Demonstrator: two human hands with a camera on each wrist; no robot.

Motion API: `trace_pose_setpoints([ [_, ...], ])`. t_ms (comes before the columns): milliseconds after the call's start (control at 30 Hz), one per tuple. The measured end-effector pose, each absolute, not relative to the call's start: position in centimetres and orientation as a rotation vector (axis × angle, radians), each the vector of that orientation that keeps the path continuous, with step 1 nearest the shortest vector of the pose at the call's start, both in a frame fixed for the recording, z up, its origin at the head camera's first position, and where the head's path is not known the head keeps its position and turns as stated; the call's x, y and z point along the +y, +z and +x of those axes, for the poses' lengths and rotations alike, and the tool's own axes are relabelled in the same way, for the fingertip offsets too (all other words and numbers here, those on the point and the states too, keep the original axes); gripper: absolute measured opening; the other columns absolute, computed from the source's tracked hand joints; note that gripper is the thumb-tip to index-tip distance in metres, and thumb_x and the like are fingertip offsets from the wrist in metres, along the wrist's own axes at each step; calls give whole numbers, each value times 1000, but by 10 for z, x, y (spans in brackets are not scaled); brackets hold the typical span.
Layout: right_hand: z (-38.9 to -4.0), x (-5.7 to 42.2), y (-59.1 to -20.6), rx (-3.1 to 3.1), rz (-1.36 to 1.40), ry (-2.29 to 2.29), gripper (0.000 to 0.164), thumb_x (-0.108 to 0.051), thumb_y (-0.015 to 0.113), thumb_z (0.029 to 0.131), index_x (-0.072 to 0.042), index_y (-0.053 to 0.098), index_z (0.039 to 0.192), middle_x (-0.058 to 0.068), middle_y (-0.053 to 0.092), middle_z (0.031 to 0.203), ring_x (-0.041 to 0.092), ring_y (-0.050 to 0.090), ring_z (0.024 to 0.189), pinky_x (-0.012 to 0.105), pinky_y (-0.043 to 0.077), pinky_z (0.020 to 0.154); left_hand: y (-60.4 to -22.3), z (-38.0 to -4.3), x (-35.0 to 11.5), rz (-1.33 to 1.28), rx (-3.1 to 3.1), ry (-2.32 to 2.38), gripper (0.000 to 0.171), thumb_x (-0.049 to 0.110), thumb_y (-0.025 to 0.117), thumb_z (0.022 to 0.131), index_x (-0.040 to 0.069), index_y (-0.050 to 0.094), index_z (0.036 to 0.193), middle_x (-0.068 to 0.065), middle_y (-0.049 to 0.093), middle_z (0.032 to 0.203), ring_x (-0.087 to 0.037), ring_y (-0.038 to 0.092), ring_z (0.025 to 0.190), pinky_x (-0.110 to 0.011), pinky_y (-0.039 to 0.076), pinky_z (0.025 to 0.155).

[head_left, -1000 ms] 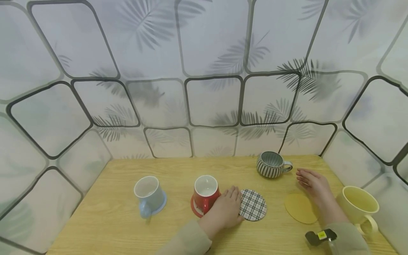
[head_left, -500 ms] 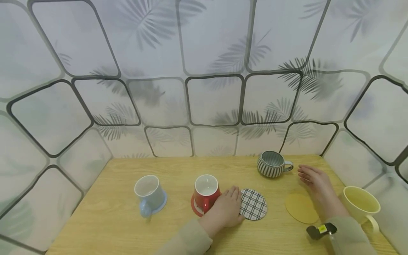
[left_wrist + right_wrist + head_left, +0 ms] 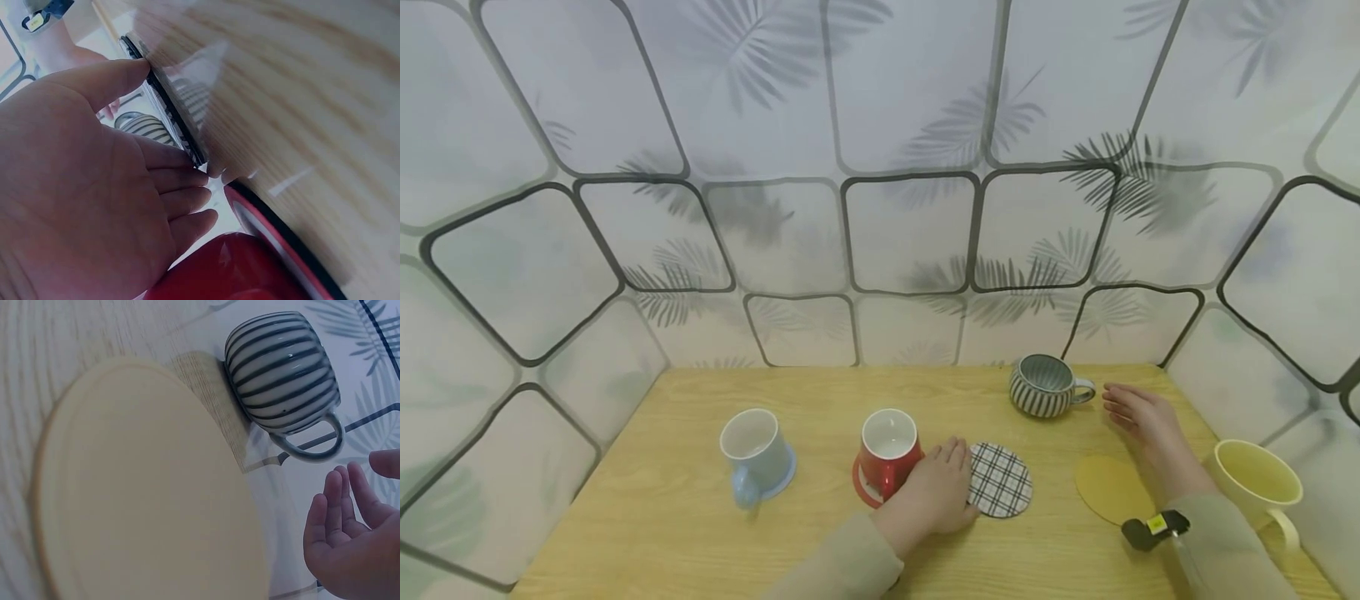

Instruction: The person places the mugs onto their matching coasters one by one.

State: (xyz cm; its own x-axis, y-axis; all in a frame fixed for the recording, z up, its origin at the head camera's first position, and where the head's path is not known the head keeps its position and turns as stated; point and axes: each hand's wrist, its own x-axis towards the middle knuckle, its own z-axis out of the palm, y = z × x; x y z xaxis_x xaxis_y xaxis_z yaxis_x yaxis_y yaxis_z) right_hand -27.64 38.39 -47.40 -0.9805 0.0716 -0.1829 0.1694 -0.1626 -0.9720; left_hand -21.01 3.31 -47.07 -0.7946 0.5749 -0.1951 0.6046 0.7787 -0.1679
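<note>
In the head view, my left hand (image 3: 934, 493) lies between a red mug (image 3: 887, 450) on a red-rimmed coaster (image 3: 863, 487) and a round plaid coaster (image 3: 1002, 482). Its thumb and fingertips meet the plaid coaster's edge (image 3: 165, 103) in the left wrist view, with the fingers loosely extended rather than curled round it. My right hand (image 3: 1150, 425) hovers over the table's right side, holding nothing. Its fingers are slightly bent and point at the handle of a striped cup (image 3: 1043, 387), a small gap apart. Below that hand is a yellow coaster (image 3: 1112, 487).
At the left a light blue mug (image 3: 754, 454) stands on a blue coaster (image 3: 788, 475). A large yellow cup (image 3: 1255, 483) stands beside my right forearm. Patterned walls (image 3: 910, 233) enclose the wooden table (image 3: 662, 517) at the back and sides.
My right hand has shifted slightly away from me, near the striped cup's handle. The left hand keeps its place by the plaid coaster. The head view has drifted a little.
</note>
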Motion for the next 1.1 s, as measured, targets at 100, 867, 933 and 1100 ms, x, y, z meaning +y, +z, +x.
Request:
trace_pose_setpoints([
  [100, -279, 383, -473, 1977, 288, -2331, 40, -17, 56, 111, -37, 78, 83, -21, 76, 85, -6, 72, 80, 12, 60, 77, -470, -211, 34, 938, 2831, -324, 79, 60, 57, 103, 12, 41, 164, -4, 38, 172, -18, 34, 162, -30, 35, 130],
  [867, -294, 380, -475, 2073, 182, -2213, 37, -18, 55, 111, -39, 73, 86, -25, 72, 88, -9, 69, 86, 10, 59, 82, -472, -213, 33, 928, 2812, -283, 80, 60, 58, 103, 12, 39, 165, -4, 36, 173, -18, 33, 162, -31, 34, 131],
  [933, -296, 379, -476, 2102, 158, -2188, 34, -18, 55, 111, -37, 71, 88, -26, 72, 89, -10, 68, 86, 10, 59, 83, -472, -213, 33, 924, 2811, -276, 80, 60, 58, 103, 12, 39, 165, -4, 37, 173, -18, 33, 162, -31, 34, 131],
  [1100, -300, 377, -477, 2118, 139, -2159, 32, -15, 55, 110, -35, 70, 89, -26, 69, 89, -11, 67, 86, 11, 59, 84, -471, -213, 32, 919, 2808, -278, 81, 60, 58, 102, 13, 39, 165, -4, 36, 173, -17, 33, 162, -31, 34, 131],
])
